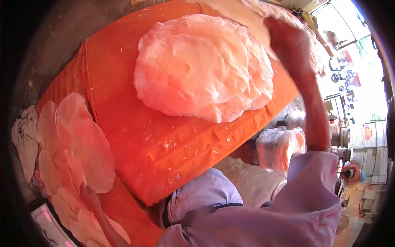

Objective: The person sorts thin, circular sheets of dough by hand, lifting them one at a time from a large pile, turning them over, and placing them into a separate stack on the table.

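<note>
Head view shows my right hand [288, 41] pinching a thin sheet [247, 16] just beyond the stack [201, 66] — my left hand [92, 201], grip unclear, sits far nearer me.

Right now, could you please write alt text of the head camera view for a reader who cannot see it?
A person's right hand reaches over a tall stack of thin round translucent sheets lying on an orange cloth. The left hand touches loose sheets spread at the lower left, beside a crumpled rag.
</note>
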### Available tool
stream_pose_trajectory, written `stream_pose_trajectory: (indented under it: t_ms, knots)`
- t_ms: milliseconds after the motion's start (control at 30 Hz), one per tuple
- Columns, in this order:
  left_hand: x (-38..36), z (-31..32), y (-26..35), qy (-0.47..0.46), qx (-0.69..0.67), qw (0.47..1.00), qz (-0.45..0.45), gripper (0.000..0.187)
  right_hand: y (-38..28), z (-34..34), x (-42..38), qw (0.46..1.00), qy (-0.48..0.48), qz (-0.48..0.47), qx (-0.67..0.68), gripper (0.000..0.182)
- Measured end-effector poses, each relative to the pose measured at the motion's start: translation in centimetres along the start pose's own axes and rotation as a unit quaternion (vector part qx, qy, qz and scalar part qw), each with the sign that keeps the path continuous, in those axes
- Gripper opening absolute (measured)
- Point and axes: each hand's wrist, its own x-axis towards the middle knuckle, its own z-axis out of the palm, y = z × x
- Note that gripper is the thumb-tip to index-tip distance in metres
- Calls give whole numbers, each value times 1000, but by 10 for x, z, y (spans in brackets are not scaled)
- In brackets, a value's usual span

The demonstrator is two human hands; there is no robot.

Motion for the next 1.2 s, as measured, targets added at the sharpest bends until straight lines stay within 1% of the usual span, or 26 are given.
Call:
stream_pose_trajectory:
  t_ms: [33,67,100,167,200,233,267,300,333,400,500,567,633,667,733,767,800,867,933,967,1033,1067,1100,1133,1167,1200]
  knots:
    - [-4,-8,11,12,-13,1000,-14,21,-1,21,-23,995,-96,13,-23,15]
    - [-5,-5,8,12,8,1000,27,23,-4,48,-55,992,-123,7,-1,16]
    - [-9,-12,30,-26,42,999,24,24,-15,72,-87,978,-203,38,2,19]
    - [-36,-36,123,-101,106,989,16,26,-43,127,-166,949,-273,32,154,21]
    - [-56,-44,170,-122,9,990,68,22,-79,117,-174,888,-329,113,301,27]
    - [-66,-27,177,-121,-69,982,127,20,-115,93,-166,773,-379,175,479,38]
    - [-76,-10,185,-128,-146,963,185,19,-151,68,-159,623,-412,257,613,51]
    - [-85,27,172,-110,-203,941,249,19,-187,48,-149,548,-397,315,666,58]
    - [-93,29,201,-152,-201,923,291,19,-205,31,-138,350,-447,397,721,62]
    - [-121,33,265,-204,-214,885,361,19,-243,24,-144,344,-424,393,740,49]
    - [-142,52,290,-243,-228,859,390,25,-251,51,-154,565,-369,244,697,29]
    - [-144,53,300,-244,-272,840,400,33,-231,76,-147,252,-407,404,780,23]
    - [-135,35,313,-222,-356,806,417,42,-178,76,-111,475,-363,300,743,30]
    - [-131,30,314,-208,-361,790,451,52,-105,62,-46,600,-308,237,700,24]
    - [-128,31,316,-232,-362,809,400,52,-24,60,1,712,-173,152,663,36]
    - [-127,32,317,-243,-363,818,374,51,12,50,28,772,-167,112,603,35]
    - [-128,41,312,-245,-364,831,342,48,37,50,47,821,-82,122,552,31]
    - [-121,44,303,-250,-356,841,323,46,46,11,78,932,56,68,353,26]
    - [-115,47,295,-266,-350,853,282,44,53,13,87,979,27,69,188,26]
    - [-111,51,288,-264,-336,861,276,44,58,32,86,990,8,81,116,24]
    - [-102,59,272,-263,-308,876,262,43,63,85,63,997,-60,27,36,28]
    - [-99,59,266,-283,-300,886,214,44,48,102,43,995,-47,45,80,30]
    - [-95,61,258,-277,-290,897,187,44,39,127,24,994,-87,25,67,29]
    - [-88,63,249,-271,-279,907,160,45,35,191,-13,985,-117,63,105,29]
    - [-79,66,238,-265,-267,917,135,45,20,226,-49,968,-133,96,192,31]
    - [-65,74,220,-187,-190,944,193,47,6,267,-86,953,-203,86,208,34]
